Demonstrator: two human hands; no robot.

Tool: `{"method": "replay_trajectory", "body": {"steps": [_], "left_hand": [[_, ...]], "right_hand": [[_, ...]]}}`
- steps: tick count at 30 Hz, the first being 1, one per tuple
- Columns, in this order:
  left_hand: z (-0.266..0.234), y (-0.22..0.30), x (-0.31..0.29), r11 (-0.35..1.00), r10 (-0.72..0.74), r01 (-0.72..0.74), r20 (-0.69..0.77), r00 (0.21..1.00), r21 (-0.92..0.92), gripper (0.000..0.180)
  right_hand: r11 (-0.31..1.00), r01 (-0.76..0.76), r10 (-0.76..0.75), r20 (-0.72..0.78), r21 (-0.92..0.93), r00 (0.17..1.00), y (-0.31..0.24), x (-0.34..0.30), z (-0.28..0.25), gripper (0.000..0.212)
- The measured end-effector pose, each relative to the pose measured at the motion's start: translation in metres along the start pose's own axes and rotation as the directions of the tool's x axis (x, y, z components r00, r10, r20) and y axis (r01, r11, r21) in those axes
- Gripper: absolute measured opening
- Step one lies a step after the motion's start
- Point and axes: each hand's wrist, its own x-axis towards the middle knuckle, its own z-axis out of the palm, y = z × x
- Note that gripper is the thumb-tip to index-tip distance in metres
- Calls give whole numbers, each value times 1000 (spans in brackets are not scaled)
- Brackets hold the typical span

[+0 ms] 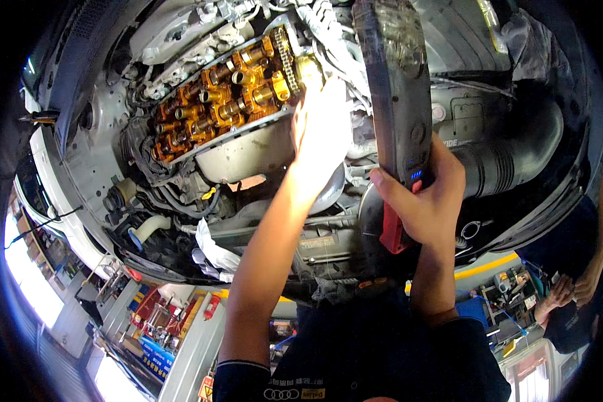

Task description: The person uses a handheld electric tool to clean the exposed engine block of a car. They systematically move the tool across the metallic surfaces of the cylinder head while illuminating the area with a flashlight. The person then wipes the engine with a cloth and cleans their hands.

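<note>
My right hand (439, 191) is wrapped round the red handle of a long black work light (396, 87), held upright over the engine bay. Bright light washes out my left hand (323, 127), which reaches to the right end of the opened engine (228, 87), close by the timing chain (285, 60). Its fingers point away from me into the bay, but the glare hides their shape and anything they may hold. Oily, amber-brown camshafts and their caps lie bare in the engine, left of that hand.
A ribbed black air intake hose (489, 167) curves off to the right. White crumpled paper (214, 251) lies at the bay's front edge. At the far right another person's hands (563, 295) are close together. Red equipment (157, 311) stands at the lower left.
</note>
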Motion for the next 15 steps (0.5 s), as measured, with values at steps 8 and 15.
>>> {"method": "replay_trajectory", "body": {"steps": [8, 15], "left_hand": [[2, -2, 4, 997, 52, -53, -28, 998, -61, 18], [-1, 5, 0, 1000, 1, -1, 13, 1000, -6, 17]], "right_hand": [[995, -92, 92, -12, 41, 996, 8, 5, 3, 46], [996, 51, -54, -49, -76, 997, -1, 1, 3, 48]]}}
